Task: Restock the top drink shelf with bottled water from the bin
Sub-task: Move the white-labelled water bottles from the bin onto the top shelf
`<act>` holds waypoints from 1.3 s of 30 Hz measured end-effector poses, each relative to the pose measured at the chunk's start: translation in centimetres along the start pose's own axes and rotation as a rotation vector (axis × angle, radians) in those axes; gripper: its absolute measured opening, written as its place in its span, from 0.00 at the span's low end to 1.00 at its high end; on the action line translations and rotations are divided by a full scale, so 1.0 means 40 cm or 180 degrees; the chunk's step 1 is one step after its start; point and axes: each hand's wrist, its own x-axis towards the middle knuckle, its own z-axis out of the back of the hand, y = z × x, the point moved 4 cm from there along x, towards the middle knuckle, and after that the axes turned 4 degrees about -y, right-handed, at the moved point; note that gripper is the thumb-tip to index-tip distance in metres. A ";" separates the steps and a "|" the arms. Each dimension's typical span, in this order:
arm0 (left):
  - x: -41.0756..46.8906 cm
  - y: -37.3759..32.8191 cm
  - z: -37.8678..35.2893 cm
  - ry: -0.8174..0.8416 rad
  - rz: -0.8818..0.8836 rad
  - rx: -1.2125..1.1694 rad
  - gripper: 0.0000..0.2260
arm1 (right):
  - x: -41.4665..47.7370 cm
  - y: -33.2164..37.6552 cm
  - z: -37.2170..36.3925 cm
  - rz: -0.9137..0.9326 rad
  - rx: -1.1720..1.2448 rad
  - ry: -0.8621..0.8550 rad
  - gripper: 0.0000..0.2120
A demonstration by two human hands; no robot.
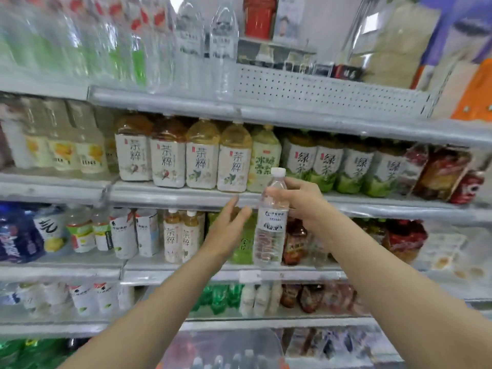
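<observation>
Grey metal shop shelving point(186, 198), several tiers, stocked full width. White perforated metal back panel point(319, 86), upper right. Stock: amber tea bottles with white labels point(202, 158); green-tea bottles with leaf-print labels point(327, 166); red snack packets point(439, 174) at the right end. Lighting bright, even.

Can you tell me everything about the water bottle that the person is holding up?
The water bottle is clear, slim plastic with a white cap on top and a white label with blue print round its middle. It looks full and is held upright in the air. The right hand grips its upper part; the open left hand is beside it, not touching.
</observation>
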 end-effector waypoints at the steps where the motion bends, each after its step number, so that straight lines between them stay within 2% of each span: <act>1: 0.009 -0.043 0.001 0.0058 -0.0088 -0.0095 0.26 | 0.003 0.058 0.008 0.0110 0.0025 -0.0030 0.19; 4: 0.035 -0.160 0.002 0.0173 -0.0375 -0.0202 0.25 | 0.019 0.222 0.030 0.0509 -0.0088 -0.0119 0.14; 5: 0.045 -0.198 0.003 0.0212 -0.0481 -0.0210 0.26 | 0.028 0.277 0.037 0.0649 -0.0114 -0.0145 0.15; 8: 0.082 -0.310 -0.004 0.0349 -0.0783 -0.0150 0.27 | 0.062 0.442 0.055 0.1034 -0.0142 -0.0290 0.30; 10: 0.119 -0.376 -0.015 0.0343 -0.1004 -0.0099 0.27 | 0.090 0.538 0.064 0.1291 -0.0084 -0.0368 0.33; 14: 0.217 -0.481 -0.035 0.0073 -0.1298 -0.0040 0.27 | 0.168 0.677 0.062 0.1629 -0.0051 -0.0336 0.16; 16: 0.277 -0.517 -0.042 -0.0066 -0.1331 0.0051 0.28 | 0.223 0.722 0.055 0.1711 -0.0028 -0.0351 0.15; 19: 0.373 -0.556 -0.051 -0.0287 -0.1335 0.0261 0.30 | 0.327 0.769 0.036 0.1870 -0.0032 -0.0297 0.15; 23: 0.497 -0.585 -0.053 -0.0476 -0.1241 0.0475 0.34 | 0.464 0.797 -0.006 0.1856 -0.0047 -0.0276 0.31; 27: 0.595 -0.590 -0.056 -0.0523 -0.0992 0.0480 0.35 | 0.570 0.783 -0.042 0.1828 -0.0184 -0.0282 0.36; 31: 0.652 -0.605 -0.057 -0.0571 -0.0754 0.0477 0.35 | 0.645 0.765 -0.065 0.1786 -0.0090 -0.0230 0.35; 34: 0.683 -0.609 -0.059 -0.0634 -0.0577 0.0426 0.34 | 0.691 0.758 -0.078 0.1781 -0.0086 -0.0195 0.30; 39: 0.715 -0.608 -0.066 -0.0705 -0.0494 0.0413 0.33 | 0.738 0.750 -0.082 0.1745 -0.0029 -0.0056 0.13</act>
